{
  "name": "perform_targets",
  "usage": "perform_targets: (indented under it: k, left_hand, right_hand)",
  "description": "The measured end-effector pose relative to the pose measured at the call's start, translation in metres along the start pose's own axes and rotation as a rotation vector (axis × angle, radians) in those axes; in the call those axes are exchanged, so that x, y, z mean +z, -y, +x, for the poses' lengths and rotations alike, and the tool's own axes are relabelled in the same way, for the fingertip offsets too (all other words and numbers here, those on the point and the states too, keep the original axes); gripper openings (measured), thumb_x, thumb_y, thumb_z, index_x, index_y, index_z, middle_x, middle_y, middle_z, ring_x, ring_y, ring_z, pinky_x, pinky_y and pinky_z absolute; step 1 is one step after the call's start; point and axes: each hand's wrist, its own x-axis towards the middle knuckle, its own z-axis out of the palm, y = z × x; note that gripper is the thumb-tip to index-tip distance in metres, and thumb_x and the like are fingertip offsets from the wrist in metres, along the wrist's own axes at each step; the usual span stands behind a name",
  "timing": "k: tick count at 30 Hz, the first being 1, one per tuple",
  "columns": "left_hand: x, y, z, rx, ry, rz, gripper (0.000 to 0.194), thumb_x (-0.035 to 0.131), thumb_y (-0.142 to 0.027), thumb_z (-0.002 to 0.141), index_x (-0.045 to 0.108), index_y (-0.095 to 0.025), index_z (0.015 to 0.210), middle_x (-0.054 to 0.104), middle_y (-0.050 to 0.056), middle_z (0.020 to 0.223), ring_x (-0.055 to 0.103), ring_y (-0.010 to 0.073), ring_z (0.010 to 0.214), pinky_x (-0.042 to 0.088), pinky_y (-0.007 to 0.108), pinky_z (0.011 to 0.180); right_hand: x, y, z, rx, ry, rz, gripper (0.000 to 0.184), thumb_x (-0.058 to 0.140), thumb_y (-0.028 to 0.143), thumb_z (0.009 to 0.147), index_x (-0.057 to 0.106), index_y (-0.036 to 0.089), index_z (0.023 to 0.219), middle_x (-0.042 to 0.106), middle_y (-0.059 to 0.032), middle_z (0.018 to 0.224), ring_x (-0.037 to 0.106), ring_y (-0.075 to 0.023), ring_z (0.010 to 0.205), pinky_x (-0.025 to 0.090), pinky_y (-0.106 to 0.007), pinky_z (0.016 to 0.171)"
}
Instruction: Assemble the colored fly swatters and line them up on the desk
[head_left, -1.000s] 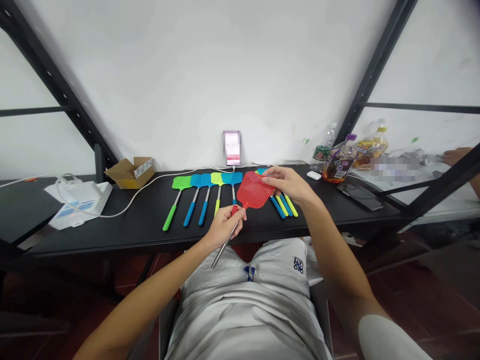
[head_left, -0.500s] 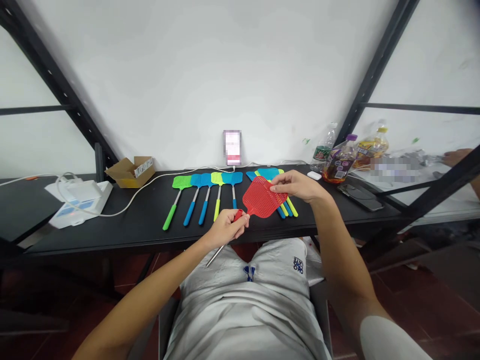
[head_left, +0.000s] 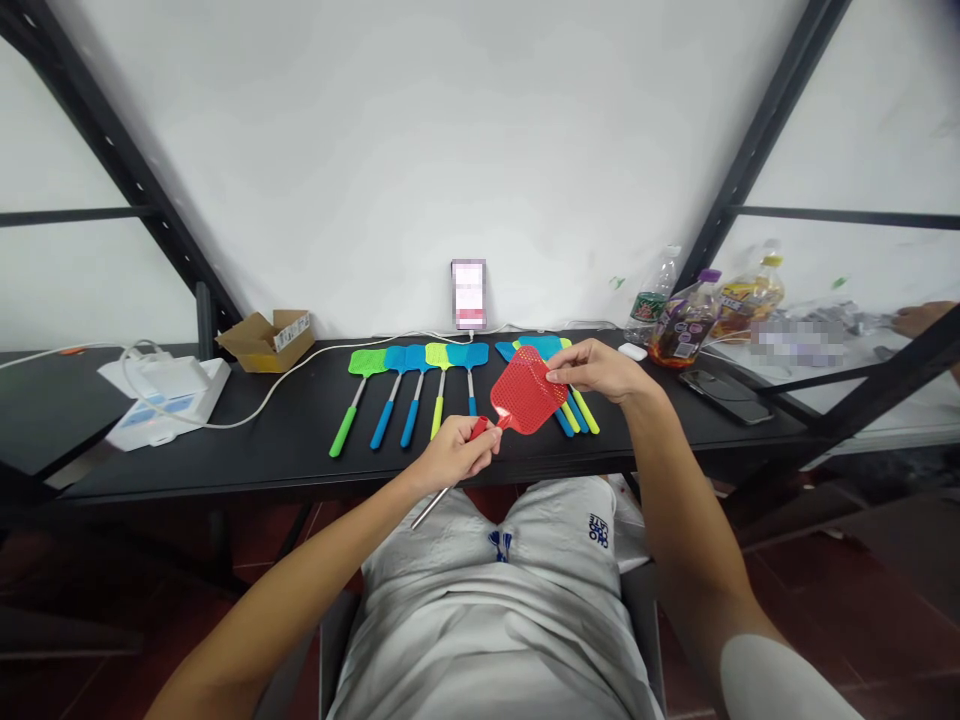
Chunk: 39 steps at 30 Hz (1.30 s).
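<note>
My left hand is closed round a red handle and a metal rod that slants down toward my lap. Its fingertips also pinch the narrow neck of a red perforated fly swatter head. Whether rod and head are joined is hidden by my fingers. With thumb and fingers, my right hand grips the head's right edge. Behind it lie several blue and yellow fly swatters, partly covered. To the left, a green fly swatter and several blue and yellow ones lie in a row, handles toward me.
On the black table stand an open cardboard box, a white device with a cable, and a propped phone. Drink bottles, a white case and a dark phone are at the right. Another person's hand shows far right.
The red head has tilted and turned slightly between my hands, and light now glints near its neck. Both hands keep their grip. The whole view has shifted a little.
</note>
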Motion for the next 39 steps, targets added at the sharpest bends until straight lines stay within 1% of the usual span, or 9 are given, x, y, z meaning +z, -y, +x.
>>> perform_targets:
  k: [7, 13, 16, 20, 25, 28, 34, 36, 39]
  left_hand:
    - [-0.003, 0.002, 0.001, -0.043, 0.031, -0.107, 0.039, 0.061, -0.050, 0.089, 0.055, -0.016, 0.071, 0.043, -0.008, 0.040, 0.034, 0.0053, 0.031, 0.022, 0.018, 0.035]
    - [-0.001, 0.001, 0.001, -0.017, 0.001, -0.051, 0.038, 0.060, -0.048, 0.091, 0.056, -0.016, 0.071, 0.044, -0.008, 0.040, 0.035, 0.0050, 0.032, 0.022, 0.018, 0.036]
    - [-0.002, 0.001, 0.000, -0.013, 0.010, -0.019, 0.038, 0.059, -0.048, 0.091, 0.056, -0.016, 0.071, 0.045, -0.008, 0.040, 0.036, 0.0050, 0.033, 0.024, 0.017, 0.037]
    - [-0.002, 0.001, 0.000, -0.020, 0.016, -0.025, 0.038, 0.059, -0.048, 0.092, 0.056, -0.016, 0.072, 0.045, -0.008, 0.041, 0.036, 0.0052, 0.033, 0.023, 0.018, 0.037]
    - [-0.001, -0.002, 0.000, -0.031, 0.008, -0.018, 0.038, 0.058, -0.049, 0.092, 0.055, -0.016, 0.073, 0.044, -0.008, 0.041, 0.035, 0.0052, 0.032, 0.023, 0.018, 0.036]
    - [-0.001, -0.003, 0.000, -0.035, 0.015, -0.026, 0.037, 0.058, -0.049, 0.092, 0.055, -0.016, 0.073, 0.044, -0.008, 0.041, 0.035, 0.0052, 0.032, 0.023, 0.018, 0.037]
    - [-0.001, -0.002, 0.000, -0.033, 0.009, -0.035, 0.035, 0.058, -0.047, 0.091, 0.055, -0.016, 0.073, 0.044, -0.008, 0.040, 0.035, 0.0051, 0.032, 0.023, 0.018, 0.038]
    - [-0.001, -0.001, 0.001, -0.032, 0.009, -0.037, 0.035, 0.058, -0.046, 0.091, 0.055, -0.016, 0.072, 0.043, -0.009, 0.040, 0.035, 0.0049, 0.032, 0.023, 0.018, 0.037]
    - [-0.002, 0.001, 0.001, -0.038, 0.010, -0.055, 0.034, 0.059, -0.045, 0.090, 0.055, -0.016, 0.072, 0.043, -0.009, 0.040, 0.034, 0.0046, 0.032, 0.022, 0.017, 0.037]
  right_hand:
    - [0.000, -0.002, 0.000, -0.161, 0.011, -0.028, 0.025, 0.081, 0.039, 0.071, 0.078, 0.017, 0.082, 0.059, 0.0021, 0.059, 0.041, -0.0083, 0.051, 0.027, -0.026, 0.047]
    - [0.001, 0.010, -0.011, -0.100, 0.157, -0.078, 0.036, 0.063, 0.054, 0.088, 0.068, 0.019, 0.094, 0.050, 0.0066, 0.049, 0.033, -0.0059, 0.039, 0.021, -0.023, 0.039]
    - [0.004, 0.016, -0.016, -0.083, 0.200, -0.037, 0.048, 0.051, 0.064, 0.092, 0.060, 0.018, 0.084, 0.066, -0.0021, 0.057, 0.047, -0.0090, 0.039, 0.029, -0.024, 0.038]
    - [0.009, 0.018, -0.013, -0.047, 0.145, 0.065, 0.058, 0.045, 0.073, 0.090, 0.059, 0.017, 0.090, 0.076, -0.0145, 0.079, 0.070, -0.0201, 0.061, 0.044, -0.025, 0.045]
    - [0.015, 0.021, -0.009, -0.035, 0.119, 0.053, 0.067, 0.039, 0.077, 0.090, 0.066, 0.015, 0.087, 0.077, -0.0159, 0.085, 0.074, -0.0250, 0.076, 0.050, -0.028, 0.054]
    - [0.015, 0.022, -0.009, -0.043, 0.087, 0.055, 0.056, 0.049, 0.069, 0.090, 0.068, 0.017, 0.087, 0.076, -0.0125, 0.082, 0.073, -0.0237, 0.076, 0.050, -0.027, 0.056]
    - [0.004, 0.013, -0.010, -0.157, 0.095, -0.006, 0.017, 0.068, 0.033, 0.084, 0.072, 0.019, 0.093, 0.072, -0.0043, 0.087, 0.066, -0.0155, 0.075, 0.052, -0.027, 0.064]
    - [0.001, 0.010, -0.010, -0.193, 0.105, -0.014, 0.017, 0.070, 0.026, 0.082, 0.070, 0.020, 0.098, 0.071, -0.0031, 0.090, 0.064, -0.0138, 0.077, 0.050, -0.025, 0.066]
    - [0.000, 0.007, -0.010, -0.201, 0.123, 0.047, 0.034, 0.072, 0.023, 0.079, 0.062, 0.022, 0.112, 0.070, -0.0018, 0.092, 0.063, -0.0130, 0.075, 0.050, -0.025, 0.064]
